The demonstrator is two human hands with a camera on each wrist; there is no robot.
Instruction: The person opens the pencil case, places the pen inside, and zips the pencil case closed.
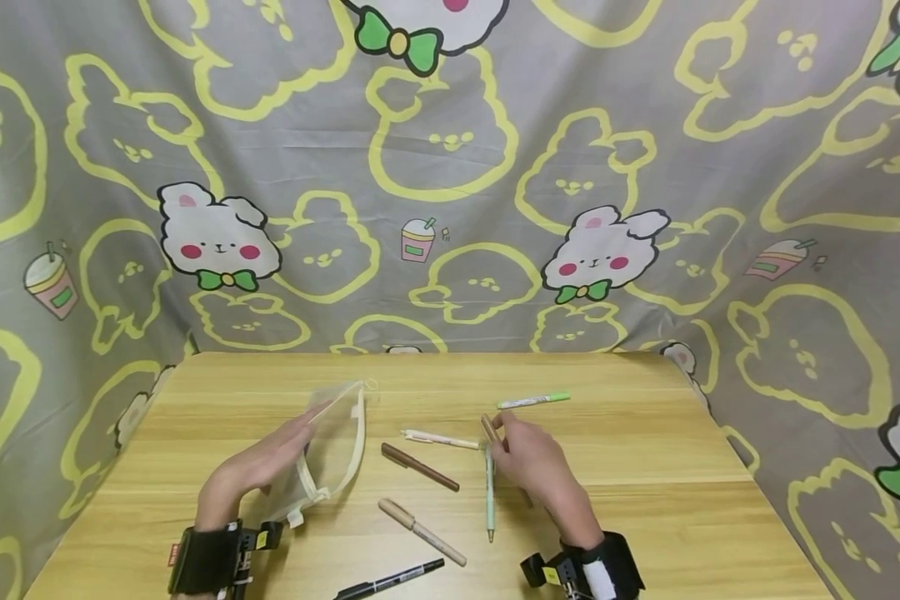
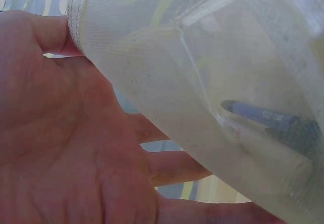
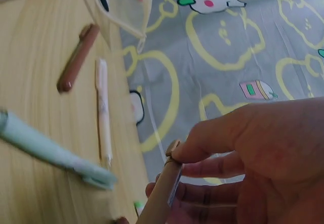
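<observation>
My left hand (image 1: 270,454) rests flat against a translucent mesh pencil pouch (image 2: 152,77), its straight fingers spread behind the mesh. The pouch stands tilted on the table, with its pale zipper edge (image 1: 361,433) facing right. Through the mesh a blue-capped pen (image 2: 258,114) shows inside. On the right, my right hand (image 1: 531,454) pinches a tan marker (image 3: 161,196) between thumb and fingers, with its clip end pointing away. Below that hand's fingers lies a mint-green pen (image 1: 490,500), and a cream pen (image 1: 442,439) lies just left of it.
Between the hands lies a brown marker (image 1: 420,467). Nearer the front are another tan marker (image 1: 423,532) and a black marker (image 1: 390,580). A green-capped highlighter (image 1: 534,401) lies toward the back of the wooden table (image 1: 645,417). A patterned grey curtain (image 1: 480,225) hangs behind.
</observation>
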